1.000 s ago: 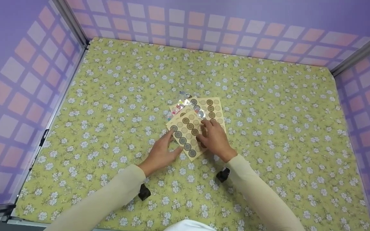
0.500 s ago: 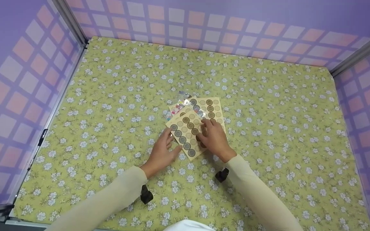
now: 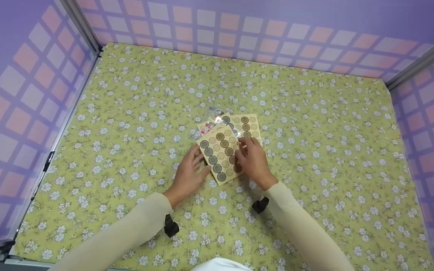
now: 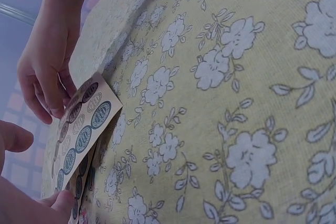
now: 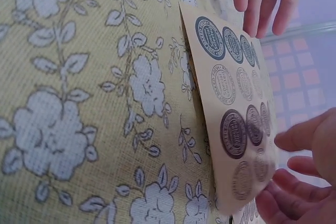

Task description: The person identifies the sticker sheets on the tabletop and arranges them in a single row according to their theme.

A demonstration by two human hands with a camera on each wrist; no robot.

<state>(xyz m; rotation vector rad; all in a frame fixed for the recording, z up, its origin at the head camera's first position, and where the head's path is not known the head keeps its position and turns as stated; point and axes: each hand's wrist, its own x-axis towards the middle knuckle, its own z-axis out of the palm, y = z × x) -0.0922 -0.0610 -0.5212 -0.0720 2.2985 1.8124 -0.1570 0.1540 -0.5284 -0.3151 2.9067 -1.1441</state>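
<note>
Sticker sheet is pinched by the right hand; the left hand is loosely spread alongside.

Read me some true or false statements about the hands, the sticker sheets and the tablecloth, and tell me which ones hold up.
1. The right hand grips the top sticker sheet. True.
2. Its stickers are square. False: they are round.
3. The left hand wears a glove. False: it is bare.
4. The tablecloth has white flowers on it. True.
5. Another sticker sheet shows past the top one's far edge. True.
</note>
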